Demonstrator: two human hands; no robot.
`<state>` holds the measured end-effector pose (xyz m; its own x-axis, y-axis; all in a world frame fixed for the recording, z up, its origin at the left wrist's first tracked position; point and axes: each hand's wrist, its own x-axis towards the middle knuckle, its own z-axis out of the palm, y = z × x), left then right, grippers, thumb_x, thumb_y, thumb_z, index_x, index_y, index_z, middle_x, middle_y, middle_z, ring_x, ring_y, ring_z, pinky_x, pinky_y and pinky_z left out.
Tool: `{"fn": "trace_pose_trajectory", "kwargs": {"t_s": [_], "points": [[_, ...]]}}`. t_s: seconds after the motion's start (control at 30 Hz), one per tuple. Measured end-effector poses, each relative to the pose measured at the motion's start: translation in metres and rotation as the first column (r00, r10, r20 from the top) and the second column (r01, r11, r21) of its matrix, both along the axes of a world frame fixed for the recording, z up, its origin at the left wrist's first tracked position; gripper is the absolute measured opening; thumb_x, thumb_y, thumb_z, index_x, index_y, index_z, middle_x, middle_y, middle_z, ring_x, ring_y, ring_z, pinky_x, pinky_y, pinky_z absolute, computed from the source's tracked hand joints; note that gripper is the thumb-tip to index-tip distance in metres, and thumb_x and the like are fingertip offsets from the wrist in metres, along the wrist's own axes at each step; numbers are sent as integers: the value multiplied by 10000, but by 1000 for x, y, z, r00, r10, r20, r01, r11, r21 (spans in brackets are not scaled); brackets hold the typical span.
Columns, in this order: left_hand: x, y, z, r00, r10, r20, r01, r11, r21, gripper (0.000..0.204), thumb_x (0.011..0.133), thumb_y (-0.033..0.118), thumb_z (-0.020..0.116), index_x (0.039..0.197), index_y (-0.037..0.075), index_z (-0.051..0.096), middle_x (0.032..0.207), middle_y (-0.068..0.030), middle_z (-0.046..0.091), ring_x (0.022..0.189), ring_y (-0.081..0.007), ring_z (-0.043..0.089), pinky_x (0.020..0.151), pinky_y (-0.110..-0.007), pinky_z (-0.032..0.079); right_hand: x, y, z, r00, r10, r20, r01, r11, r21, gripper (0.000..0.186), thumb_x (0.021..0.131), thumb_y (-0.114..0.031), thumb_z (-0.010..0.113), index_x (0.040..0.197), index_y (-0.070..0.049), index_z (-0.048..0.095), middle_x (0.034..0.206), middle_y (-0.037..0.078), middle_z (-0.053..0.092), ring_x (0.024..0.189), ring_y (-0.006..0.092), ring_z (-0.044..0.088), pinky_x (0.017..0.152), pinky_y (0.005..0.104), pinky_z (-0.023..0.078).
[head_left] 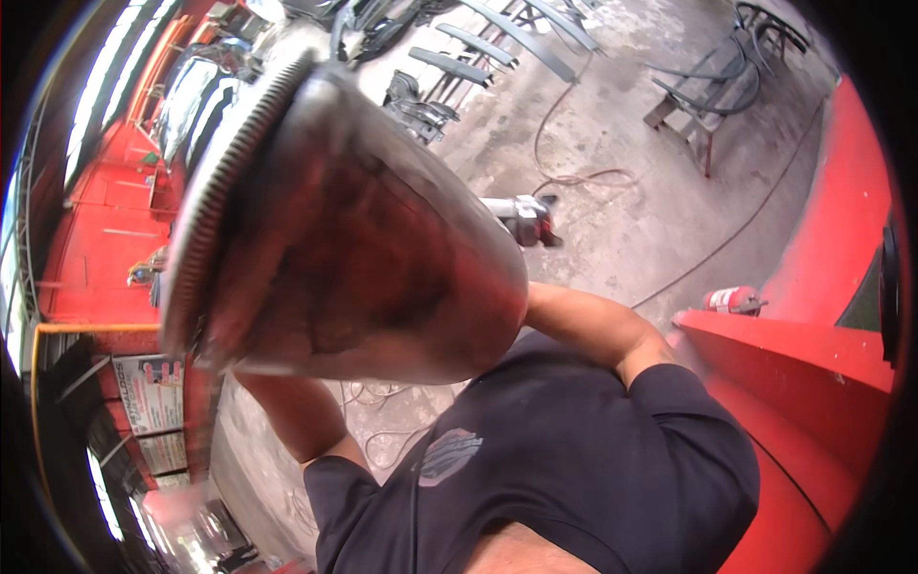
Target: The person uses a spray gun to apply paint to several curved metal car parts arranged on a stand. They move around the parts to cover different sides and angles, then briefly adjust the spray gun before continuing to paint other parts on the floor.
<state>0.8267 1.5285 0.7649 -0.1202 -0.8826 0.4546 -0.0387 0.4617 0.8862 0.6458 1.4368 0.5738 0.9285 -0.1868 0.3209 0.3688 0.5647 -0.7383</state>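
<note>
A large metal cup (363, 249) with a knurled rim (239, 182), like a paint spray gun's cup, is tilted very close to the camera. Dark and reddish smears cover its side, and blur softens its surface. Past the cup's right edge sticks out a metal fitting (526, 222) with a dark and red end; whether it joins the cup is hidden. My left forearm (298, 411) goes up behind the cup's lower left. From the right, my right forearm (583, 320) bends in behind its lower right end. The cup hides both hands, so their grip does not show.
Long dark trim strips (478, 48) lie on supports at the back. A stand (693, 124) with dark curved parts is at the far right. Hoses (583, 179) trail over the concrete floor. At right, a red extinguisher-like cylinder (732, 300) lies by large red panels (794, 354).
</note>
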Motion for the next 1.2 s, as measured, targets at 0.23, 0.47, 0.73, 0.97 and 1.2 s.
{"fn": "trace_pose_trajectory", "kwargs": {"t_s": [0.23, 0.47, 0.73, 0.97, 1.2], "points": [[-14, -81, 8, 906, -424, -6, 419, 894, 155, 786, 875, 290, 829, 1542, 141, 440, 1564, -219, 452, 1475, -477, 336, 1177, -697, 284, 18, 17, 32, 978, 201, 59, -177, 944, -278, 245, 801, -145, 714, 1018, -32, 728, 813, 28, 710, 749, 112, 661, 652, 278, 494], [-1, -107, 23, 897, -396, -194, 436, 862, 257, 1002, 699, 286, 950, 1553, 184, 438, 1546, -166, 457, 1528, -453, 275, 1193, -737, 288, 42, 50, 35, 715, 580, 389, -640, 768, 32, 312, 811, -45, 678, 1101, 70, 660, 853, 157, 685, 749, 223, 688, 684, 329, 529], [13, -59, -8, 999, -41, -24, 43, 995, 93, 1015, 741, 296, 919, 1556, 52, 367, 1518, -277, 412, 1302, -438, 564, 1118, -575, 487, 16, 36, 41, 940, 340, 5, -338, 931, 139, 420, 849, -114, 721, 1224, 42, 613, 874, 118, 714, 764, 222, 708, 689, 363, 560], [14, -52, 5, 643, 729, 237, -693, 685, -226, 605, 799, 74, 863, 1320, -75, 594, 1215, -182, 683, 1049, -287, 696, 918, -421, 602, -4, 20, 25, 685, -722, 95, 543, 420, -727, 531, 871, -123, 727, 1372, -48, 567, 892, 139, 654, 748, 281, 688, 645, 391, 567], [11, -59, -18, 506, 852, 135, -778, 518, -354, 437, 829, 69, 871, 1196, -69, 680, 1079, -107, 727, 946, -160, 689, 860, -320, 576, -5, -22, 26, 303, -811, 500, 417, -359, -835, 560, 792, -36, 698, 1344, -81, 617, 881, 97, 597, 754, 268, 624, 626, 408, 523]]}}
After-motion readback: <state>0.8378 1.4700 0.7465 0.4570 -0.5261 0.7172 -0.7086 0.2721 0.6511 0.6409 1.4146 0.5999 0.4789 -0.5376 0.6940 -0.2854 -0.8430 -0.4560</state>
